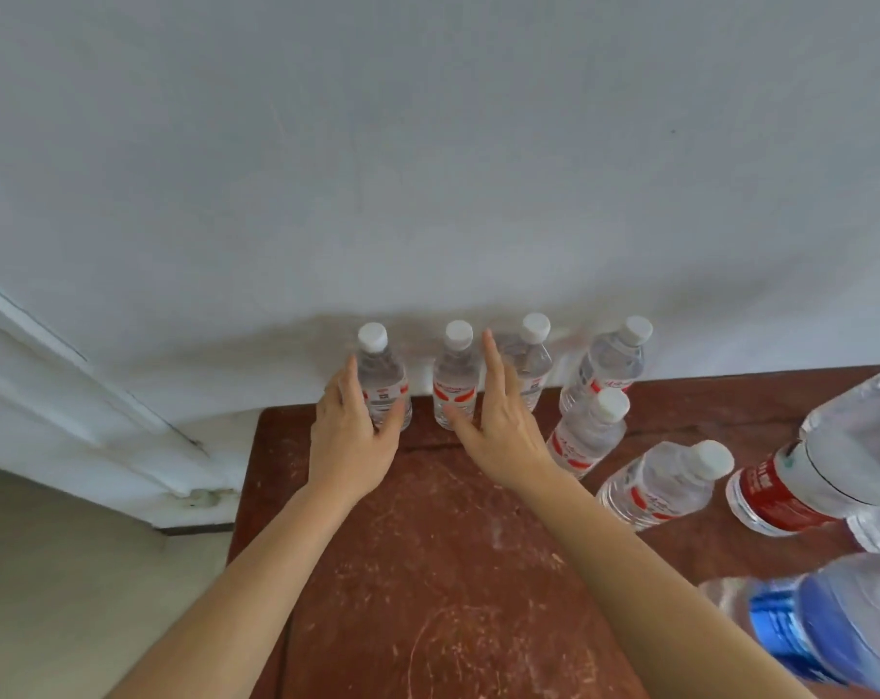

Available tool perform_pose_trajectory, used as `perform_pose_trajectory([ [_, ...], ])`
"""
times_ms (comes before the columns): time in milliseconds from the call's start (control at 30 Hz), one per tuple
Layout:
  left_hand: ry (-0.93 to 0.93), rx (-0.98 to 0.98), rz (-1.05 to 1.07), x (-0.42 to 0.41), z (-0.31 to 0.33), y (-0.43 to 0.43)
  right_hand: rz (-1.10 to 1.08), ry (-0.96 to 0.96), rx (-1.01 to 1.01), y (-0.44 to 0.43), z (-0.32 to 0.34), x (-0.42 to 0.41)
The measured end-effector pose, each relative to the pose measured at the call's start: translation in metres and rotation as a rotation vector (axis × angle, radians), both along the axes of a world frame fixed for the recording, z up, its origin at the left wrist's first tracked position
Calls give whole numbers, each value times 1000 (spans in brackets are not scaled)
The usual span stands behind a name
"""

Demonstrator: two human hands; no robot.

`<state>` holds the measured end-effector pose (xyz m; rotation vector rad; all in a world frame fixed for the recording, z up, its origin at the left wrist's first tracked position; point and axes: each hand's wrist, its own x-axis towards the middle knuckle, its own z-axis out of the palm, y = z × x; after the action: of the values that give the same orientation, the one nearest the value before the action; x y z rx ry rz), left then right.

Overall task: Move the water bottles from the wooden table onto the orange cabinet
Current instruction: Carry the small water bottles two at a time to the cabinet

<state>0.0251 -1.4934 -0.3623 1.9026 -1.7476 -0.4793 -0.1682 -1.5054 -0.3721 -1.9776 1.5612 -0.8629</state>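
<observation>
Several small clear water bottles with white caps and red labels stand on a scratched reddish-brown top (427,572), along a white wall. My left hand (349,436) holds the leftmost bottle (385,375), fingers on its left side and thumb across its front. My right hand (503,431) is spread, its straight fingers pointing up between the second bottle (455,375) and the third bottle (531,365). Its thumb touches the front of the second bottle. Further right stand a fourth bottle (611,365), a fifth (589,431) and a sixth (659,484).
Larger bottles crowd the right edge, one with a red label (790,491) and one with a blue label (821,628) very near the camera. The white wall (427,169) rises straight behind the bottles. A white door frame (100,396) and pale floor lie left of the top.
</observation>
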Motion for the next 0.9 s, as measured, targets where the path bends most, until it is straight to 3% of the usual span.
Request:
perform_pose_trajectory([
  [267,259,-96,62,-4,-47,-34,-2,-114,-15,-33,-56,7],
  [400,304,-136,163,-13,-54,-43,-34,-197,26,-40,-67,7],
  [567,286,-150,124,-9,-51,-12,-16,-177,20,-10,-54,3],
  [733,223,-238,65,11,-9,19,27,-169,-120,20,-12,0],
  [900,17,-433,30,20,98,24,-94,-246,-337,20,80,-2],
])
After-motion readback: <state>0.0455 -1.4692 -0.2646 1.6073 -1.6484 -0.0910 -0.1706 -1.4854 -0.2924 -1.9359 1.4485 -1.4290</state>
